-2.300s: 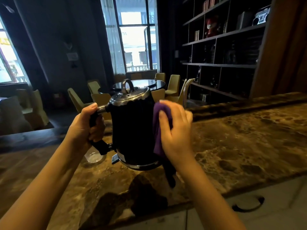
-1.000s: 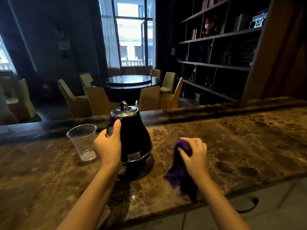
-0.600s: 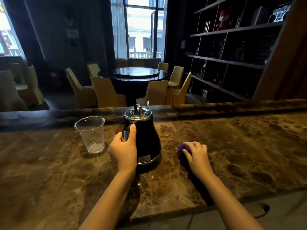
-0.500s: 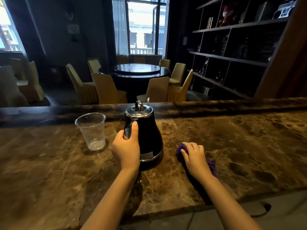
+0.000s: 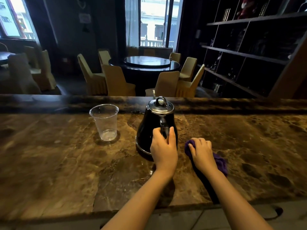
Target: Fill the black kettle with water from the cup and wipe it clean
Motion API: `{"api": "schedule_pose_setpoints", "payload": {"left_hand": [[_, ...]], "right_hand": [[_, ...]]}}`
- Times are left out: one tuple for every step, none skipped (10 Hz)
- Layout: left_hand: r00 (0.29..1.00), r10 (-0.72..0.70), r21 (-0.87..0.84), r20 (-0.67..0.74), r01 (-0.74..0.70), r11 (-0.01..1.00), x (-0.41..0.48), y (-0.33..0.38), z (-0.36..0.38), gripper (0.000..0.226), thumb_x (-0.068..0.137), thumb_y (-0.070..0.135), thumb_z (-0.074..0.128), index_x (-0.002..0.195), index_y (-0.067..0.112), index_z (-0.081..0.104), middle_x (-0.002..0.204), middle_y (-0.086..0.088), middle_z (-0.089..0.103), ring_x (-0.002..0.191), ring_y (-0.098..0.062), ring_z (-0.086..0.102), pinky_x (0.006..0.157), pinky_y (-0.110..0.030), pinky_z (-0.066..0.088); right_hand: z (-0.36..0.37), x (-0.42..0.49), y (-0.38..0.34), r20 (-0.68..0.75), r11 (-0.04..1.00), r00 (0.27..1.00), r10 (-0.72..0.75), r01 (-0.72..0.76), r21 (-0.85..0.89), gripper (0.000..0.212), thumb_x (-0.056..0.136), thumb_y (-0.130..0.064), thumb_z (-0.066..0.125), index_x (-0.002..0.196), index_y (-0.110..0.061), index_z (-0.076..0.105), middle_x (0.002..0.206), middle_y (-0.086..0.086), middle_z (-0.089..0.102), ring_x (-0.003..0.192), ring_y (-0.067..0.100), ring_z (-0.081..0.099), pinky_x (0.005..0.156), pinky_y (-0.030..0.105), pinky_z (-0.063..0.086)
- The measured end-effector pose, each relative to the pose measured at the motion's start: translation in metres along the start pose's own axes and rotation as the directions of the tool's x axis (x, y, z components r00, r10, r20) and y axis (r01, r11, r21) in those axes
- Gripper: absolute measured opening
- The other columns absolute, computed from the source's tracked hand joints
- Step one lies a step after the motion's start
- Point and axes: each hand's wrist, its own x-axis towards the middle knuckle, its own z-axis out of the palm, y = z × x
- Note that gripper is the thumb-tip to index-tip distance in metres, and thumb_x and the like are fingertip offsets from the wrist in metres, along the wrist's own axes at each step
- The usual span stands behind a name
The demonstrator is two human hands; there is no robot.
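Bench (image 5: 49, 163): clear cup (image 5: 104, 122), nearly empty; black kettle (image 5: 147, 130), lidded, my left grip (image 5: 163, 146) closed on its handle; right grip (image 5: 201, 151) pressing purple cloth (image 5: 220, 161).

one kettle (image 5: 149, 130), one cup (image 5: 105, 122), one cloth (image 5: 220, 161), two hands (image 5: 163, 147)

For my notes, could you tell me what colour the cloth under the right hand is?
Purple; the cloth shows only in the head view.

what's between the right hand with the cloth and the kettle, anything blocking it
Nothing visible blocks it. The right hand presses the purple cloth on the counter just right of the black kettle. The left hand grips the kettle's near-side handle.
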Motion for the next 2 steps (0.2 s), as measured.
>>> {"api": "schedule_pose_setpoints", "payload": {"left_hand": [[0.992, -0.009, 0.007, 0.124, 0.008, 1.000, 0.002, 0.002, -0.003, 0.021, 0.091, 0.034, 0.047, 0.092, 0.013, 0.046, 0.075, -0.002, 0.054, 0.065, -0.015, 0.054, 0.058, -0.030, 0.046], [0.953, 0.017, 0.144, 0.304, -0.064, 0.988, 0.007, -0.003, -0.023, 0.024, 0.090, 0.038, 0.048, 0.102, 0.017, 0.045, 0.091, 0.001, 0.055, 0.083, -0.013, 0.056, 0.070, -0.029, 0.050]], "right_hand": [[0.001, 0.002, -0.004, 0.018, 1.000, 1.000, 0.006, -0.006, -0.023, 0.029, 0.095, -0.029, 0.041, 0.119, -0.014, 0.051, 0.123, 0.011, 0.053, 0.112, 0.029, 0.042, 0.095, 0.038, 0.039], [0.000, 0.005, -0.005, 0.051, 0.996, 0.999, -0.011, 0.016, -0.086, 0.035, 0.095, -0.033, 0.041, 0.125, -0.015, 0.048, 0.128, 0.010, 0.051, 0.114, 0.029, 0.040, 0.096, 0.039, 0.039]]}}
